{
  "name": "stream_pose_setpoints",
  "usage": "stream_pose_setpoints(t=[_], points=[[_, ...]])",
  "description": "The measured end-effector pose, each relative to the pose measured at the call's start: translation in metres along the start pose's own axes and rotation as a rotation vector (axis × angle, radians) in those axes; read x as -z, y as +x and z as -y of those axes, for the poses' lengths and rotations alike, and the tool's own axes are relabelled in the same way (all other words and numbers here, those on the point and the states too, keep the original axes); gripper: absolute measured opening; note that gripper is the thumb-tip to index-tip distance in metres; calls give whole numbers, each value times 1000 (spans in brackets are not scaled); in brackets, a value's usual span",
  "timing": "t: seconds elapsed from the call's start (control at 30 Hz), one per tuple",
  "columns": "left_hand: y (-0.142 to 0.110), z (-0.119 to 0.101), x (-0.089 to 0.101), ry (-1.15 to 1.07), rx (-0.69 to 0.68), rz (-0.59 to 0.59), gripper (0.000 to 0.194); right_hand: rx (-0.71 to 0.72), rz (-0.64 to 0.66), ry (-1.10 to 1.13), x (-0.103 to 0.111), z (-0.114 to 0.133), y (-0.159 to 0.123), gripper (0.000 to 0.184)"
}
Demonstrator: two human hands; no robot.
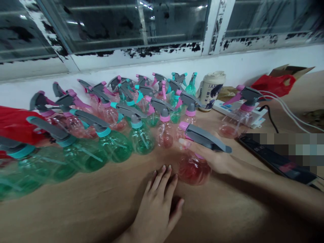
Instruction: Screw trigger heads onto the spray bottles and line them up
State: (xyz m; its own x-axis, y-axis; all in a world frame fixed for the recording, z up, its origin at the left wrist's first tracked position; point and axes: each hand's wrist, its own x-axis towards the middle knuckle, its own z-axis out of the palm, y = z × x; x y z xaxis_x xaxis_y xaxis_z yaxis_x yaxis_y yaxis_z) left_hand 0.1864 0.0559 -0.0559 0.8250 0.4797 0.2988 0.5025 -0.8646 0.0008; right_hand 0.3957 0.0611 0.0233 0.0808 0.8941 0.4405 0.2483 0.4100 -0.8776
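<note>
My right hand is closed around the neck of a pink spray bottle, under its grey trigger head. The bottle stands upright on the table, or just above it; I cannot tell which. My left hand lies on the wooden table with its fingers stretched out, holding nothing, to the left of that bottle. Just beyond my hands stand another pink spray bottle and a green spray bottle. Several more green and pink ones crowd the left and back, with grey heads and teal or pink collars.
A paper cup with a lid stands by the wall. Right of it are a white power strip with cables, a lone clear-pink spray bottle and a phone. Red bags lie at the left and back right.
</note>
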Motion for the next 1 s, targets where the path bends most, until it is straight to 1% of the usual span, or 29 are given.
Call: stream_pose_setpoints(t=[0.17, 0.23, 0.3, 0.37, 0.47, 0.57, 0.67, 0.8, 0.9, 1.0], points=[[0, 0, 1, 8, -7, 10, 48, -51, -24, -9, -1, -3, -3, 15], [1, 0, 2, 9, -6, 14, 49, -21, -26, -2, -1, -1, -3, 14], [1, 0, 2, 7, -1, 21, 50, 42, -23, -20, -2, 1, -2, 11], [1, 0, 2, 5, 1, 25, 49, 57, -23, -61, -2, 3, -1, 13], [1, 0, 2, 17, 0, 19, 49, -4, -28, -147, -1, 2, -3, 24], [1, 0, 2, 36, -2, 0, 49, -26, -22, -166, 2, -1, -5, 41], [1, 0, 1, 43, -6, -16, 48, -2, -10, -142, 7, -4, -8, 59], [1, 0, -1, 40, -17, -37, 46, 59, 18, -138, 16, -5, -19, 75], [1, 0, -2, 36, -11, -42, 45, 7, 20, -244, 20, -8, -34, 73], [2, -1, -2, 23, 1, -36, 43, -55, -48, -380, 21, -10, -49, 65]])
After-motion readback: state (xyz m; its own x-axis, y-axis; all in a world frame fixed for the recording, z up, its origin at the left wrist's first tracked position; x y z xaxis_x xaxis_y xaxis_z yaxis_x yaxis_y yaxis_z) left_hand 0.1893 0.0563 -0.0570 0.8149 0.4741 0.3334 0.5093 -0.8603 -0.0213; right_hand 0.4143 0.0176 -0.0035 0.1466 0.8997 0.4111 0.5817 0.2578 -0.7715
